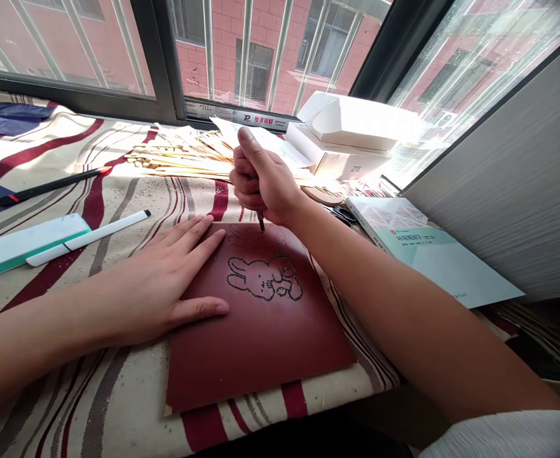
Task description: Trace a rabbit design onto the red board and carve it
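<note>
A dark red carving board [260, 350] lies at a slant on the striped cloth, near its front edge. A rabbit figure [265, 277] is cut into it in dark lines, and a fainter outline shows above. My right hand [267, 175] makes a fist, thumb up, around a carving tool [261, 221]; its handle is hidden in the fingers and its tip points down at the faint outline. My left hand [175, 273] lies flat with fingers spread over the board's left edge, holding nothing.
On the left lie a white pen [89, 238], a white-and-green case [32, 242] and a black pencil [53, 186]. Thin wooden pieces [184, 152], a white box [351, 137] and scissors [344, 215] are at the back. A book [427, 248] lies right.
</note>
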`<state>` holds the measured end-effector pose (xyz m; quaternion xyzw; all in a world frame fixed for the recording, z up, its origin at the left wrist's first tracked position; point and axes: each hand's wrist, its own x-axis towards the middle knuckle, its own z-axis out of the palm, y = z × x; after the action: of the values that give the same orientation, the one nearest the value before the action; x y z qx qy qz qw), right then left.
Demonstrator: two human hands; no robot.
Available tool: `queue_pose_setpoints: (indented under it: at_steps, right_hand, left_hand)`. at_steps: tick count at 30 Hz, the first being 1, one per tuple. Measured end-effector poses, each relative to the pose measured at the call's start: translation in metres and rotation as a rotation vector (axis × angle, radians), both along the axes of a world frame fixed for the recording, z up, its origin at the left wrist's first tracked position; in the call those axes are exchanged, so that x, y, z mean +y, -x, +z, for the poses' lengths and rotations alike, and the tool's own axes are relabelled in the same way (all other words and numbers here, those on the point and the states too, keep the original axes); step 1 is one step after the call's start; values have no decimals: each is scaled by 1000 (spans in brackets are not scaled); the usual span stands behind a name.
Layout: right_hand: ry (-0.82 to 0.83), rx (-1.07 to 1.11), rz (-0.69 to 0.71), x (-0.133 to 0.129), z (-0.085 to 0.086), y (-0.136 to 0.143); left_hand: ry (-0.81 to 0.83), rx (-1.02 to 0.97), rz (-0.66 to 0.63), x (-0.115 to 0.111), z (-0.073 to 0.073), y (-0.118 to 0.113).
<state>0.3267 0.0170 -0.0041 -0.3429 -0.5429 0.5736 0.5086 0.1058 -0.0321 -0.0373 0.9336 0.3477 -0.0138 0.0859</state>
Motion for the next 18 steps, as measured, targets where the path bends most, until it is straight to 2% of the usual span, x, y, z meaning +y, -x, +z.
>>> queue_pose_setpoints:
  at_steps: [3, 6, 10, 13, 15, 18]
  right_hand:
    - [-62, -30, 65, 4, -3, 7]
    - [-41, -189, 51, 12, -7, 20]
    - [-49, -426, -146, 23, -13, 31]
    - [-32, -343, -304, 26, -15, 27]
    - [-7, -263, -226, 23, -14, 22]
    - [17, -201, 105, 14, -8, 16]
  left_hand:
    - [-18, 29, 11, 1, 1, -1]
    - [-36, -2, -1, 2, -2, 0]
    - [-19, -18, 15, 1, -3, -1]
    - [2, 17, 28, 0, -1, -3]
    - [4, 21, 32, 0, -1, -4]
    - [-2, 6, 36, 0, 0, -4]
